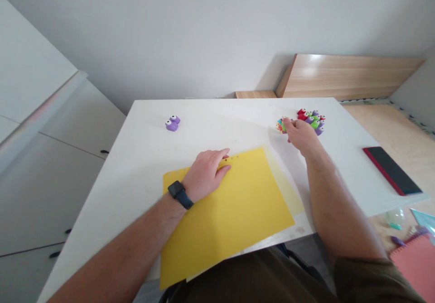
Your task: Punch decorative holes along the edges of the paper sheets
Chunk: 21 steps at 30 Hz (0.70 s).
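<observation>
A large yellow sheet [248,199] lies at the table's near edge, overhanging it, with small marks or holes along its far edge. My left hand [205,174], wearing a dark watch, rests on the sheet near that far edge, its thumb and index finger apart. My right hand [301,133] reaches to the far right, fingers closed in a pinch at a cluster of tiny multicoloured pieces [280,125]; what lies between the fingertips is hidden. Just beyond it sits a group of red, green and purple figures with googly eyes [314,118].
Two purple googly-eyed figures [172,122] stand at the back left of the white table [136,144]. A dark tablet-like item with a red edge [392,169] lies at the right. A wooden headboard [346,76] is behind, and white cabinets [68,158] flank the left.
</observation>
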Tool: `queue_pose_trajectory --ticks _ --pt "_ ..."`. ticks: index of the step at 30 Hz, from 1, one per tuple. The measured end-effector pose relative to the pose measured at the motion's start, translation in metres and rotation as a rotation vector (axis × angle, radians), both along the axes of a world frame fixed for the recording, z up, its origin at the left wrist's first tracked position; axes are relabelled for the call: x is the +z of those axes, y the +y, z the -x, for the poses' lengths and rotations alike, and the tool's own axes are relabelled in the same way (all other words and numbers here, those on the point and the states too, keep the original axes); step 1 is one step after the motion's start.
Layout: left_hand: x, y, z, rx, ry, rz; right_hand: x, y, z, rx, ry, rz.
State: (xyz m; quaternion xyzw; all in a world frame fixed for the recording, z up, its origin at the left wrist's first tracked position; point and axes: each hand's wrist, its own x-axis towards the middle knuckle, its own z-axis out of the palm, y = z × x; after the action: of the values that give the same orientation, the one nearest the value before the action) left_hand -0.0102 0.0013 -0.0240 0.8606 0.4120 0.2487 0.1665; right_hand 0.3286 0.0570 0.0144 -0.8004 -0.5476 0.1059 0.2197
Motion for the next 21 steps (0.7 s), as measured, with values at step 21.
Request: queue_pose_trajectory --ticks 21 --pt "-0.0011 -0.0001 0.0008 0.007 0.001 0.014 -0.0081 0.0010 -0.0011 0.035 0.024 -0.016"
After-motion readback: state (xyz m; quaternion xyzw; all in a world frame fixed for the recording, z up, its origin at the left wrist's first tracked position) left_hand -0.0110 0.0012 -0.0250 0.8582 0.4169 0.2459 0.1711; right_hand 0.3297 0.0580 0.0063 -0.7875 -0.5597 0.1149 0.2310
